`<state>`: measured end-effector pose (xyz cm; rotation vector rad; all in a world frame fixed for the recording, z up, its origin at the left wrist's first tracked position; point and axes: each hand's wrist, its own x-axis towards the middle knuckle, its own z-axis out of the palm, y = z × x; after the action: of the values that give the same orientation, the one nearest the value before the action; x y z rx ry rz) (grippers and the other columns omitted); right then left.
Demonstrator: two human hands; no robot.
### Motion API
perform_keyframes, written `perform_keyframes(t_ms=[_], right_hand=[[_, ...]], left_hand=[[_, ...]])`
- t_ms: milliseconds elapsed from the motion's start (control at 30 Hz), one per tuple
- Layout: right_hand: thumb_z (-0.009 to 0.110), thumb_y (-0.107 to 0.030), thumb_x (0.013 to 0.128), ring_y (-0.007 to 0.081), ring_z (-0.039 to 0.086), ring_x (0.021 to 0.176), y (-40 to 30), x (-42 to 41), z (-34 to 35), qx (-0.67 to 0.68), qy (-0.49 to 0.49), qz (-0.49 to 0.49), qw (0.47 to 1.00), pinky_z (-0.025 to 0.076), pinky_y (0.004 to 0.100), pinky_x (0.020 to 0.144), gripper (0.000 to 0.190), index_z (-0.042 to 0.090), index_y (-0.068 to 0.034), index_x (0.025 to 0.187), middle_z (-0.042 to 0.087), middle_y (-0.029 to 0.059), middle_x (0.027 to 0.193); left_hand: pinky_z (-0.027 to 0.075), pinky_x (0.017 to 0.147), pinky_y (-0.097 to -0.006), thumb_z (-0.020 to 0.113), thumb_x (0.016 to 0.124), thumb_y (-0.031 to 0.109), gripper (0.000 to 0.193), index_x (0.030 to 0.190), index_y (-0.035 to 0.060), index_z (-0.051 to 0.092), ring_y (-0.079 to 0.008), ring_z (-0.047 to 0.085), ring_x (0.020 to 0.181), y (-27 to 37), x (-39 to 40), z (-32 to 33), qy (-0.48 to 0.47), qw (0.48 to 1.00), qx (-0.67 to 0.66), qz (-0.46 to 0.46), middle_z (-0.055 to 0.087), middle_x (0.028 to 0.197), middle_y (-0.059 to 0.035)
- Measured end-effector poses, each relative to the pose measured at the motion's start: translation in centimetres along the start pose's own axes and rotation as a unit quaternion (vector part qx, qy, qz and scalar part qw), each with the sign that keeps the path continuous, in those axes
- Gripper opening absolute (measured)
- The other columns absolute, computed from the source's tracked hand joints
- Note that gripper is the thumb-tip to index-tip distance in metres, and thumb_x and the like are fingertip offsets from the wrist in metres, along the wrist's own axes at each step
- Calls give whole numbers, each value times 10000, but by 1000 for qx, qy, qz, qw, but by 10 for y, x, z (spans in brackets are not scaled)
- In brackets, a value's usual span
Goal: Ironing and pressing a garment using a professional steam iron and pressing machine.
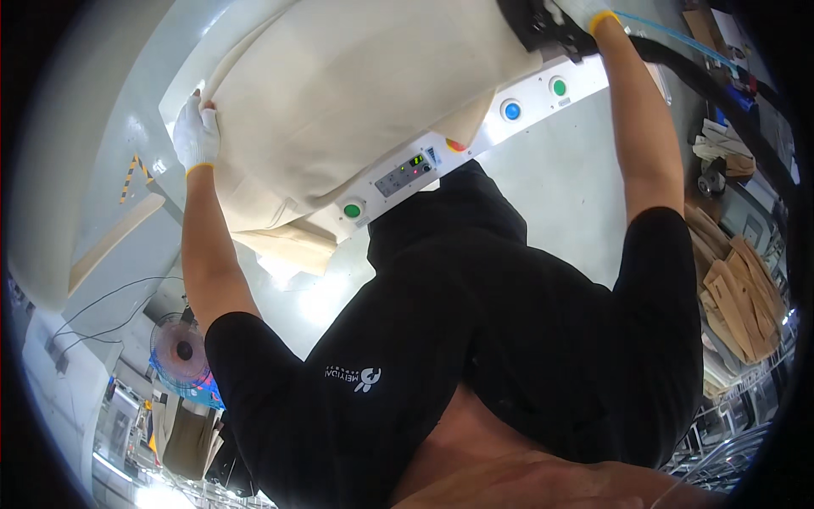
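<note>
A cream fabric garment point(356, 95) lies spread over a white pressing machine, its lower folds hanging past the front edge. My left hand point(196, 135), in a white knit glove with bare fingertips, touches the garment's left edge. Whether its fingers pinch the cloth cannot be told. At the top right my right hand point(575, 11), gloved too and cut off by the picture's rim, grips a black hand-held tool point(540, 25), apparently a steam iron. That tool is over the garment's right end, and its underside is hidden.
The machine's front panel point(470, 137) carries green and blue buttons, a lit display and a partly covered red button. A thick black hose point(699, 70) runs down the right side. Folded tan garments point(741, 299) lie at right; a fan point(181, 350) stands at left.
</note>
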<state>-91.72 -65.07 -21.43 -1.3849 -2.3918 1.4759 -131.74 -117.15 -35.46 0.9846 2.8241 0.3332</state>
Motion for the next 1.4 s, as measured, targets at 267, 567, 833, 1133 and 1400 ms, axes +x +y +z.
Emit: perform_keyframes(t_ms=[267,567,833,1133,1400], right_hand=[[686,-276,884,194,552,644,199,43,-197,-255,-158,-35,953,477,367,616,248,726,-40,949,678,73,823],[636,-140,939,234,636,803,286,45,-217,-273,-69,-88,955,542,350,712,314,685,-34,1231,718,117,1092],[609,-83,1018,172,640,778,184,45,-59,133,-91,3,987,519,265,629,506,568,-4,1516,759,172,1241],[619,-117,1005,69,497,541,97,103,-31,152,-7,-57,987,383,211,454,294,702,-60,1282,703,21,913],[621,-164,1017,70,500,553,117,144,-39,10,19,-17,1000,399,216,456,295,728,-66,1274,707,35,895]], left_hand=[[550,913,-468,605,955,223,448,1383,110,674,-398,696,1038,7,-63,1,190,971,144,7,728,1207,-179],[543,964,-470,664,912,182,486,1382,71,617,-410,672,1066,42,-321,19,180,931,128,-291,699,1215,-194],[531,1049,-449,717,905,403,685,1470,63,530,-394,665,1199,108,-324,57,79,831,47,-549,681,1305,-207],[510,1067,-428,669,937,521,844,1574,39,397,-338,663,1248,65,-320,122,112,749,245,-606,647,1389,-196],[592,938,-474,654,972,344,371,1210,62,694,-363,738,1068,20,-342,12,193,751,-19,-631,742,1148,-177]])
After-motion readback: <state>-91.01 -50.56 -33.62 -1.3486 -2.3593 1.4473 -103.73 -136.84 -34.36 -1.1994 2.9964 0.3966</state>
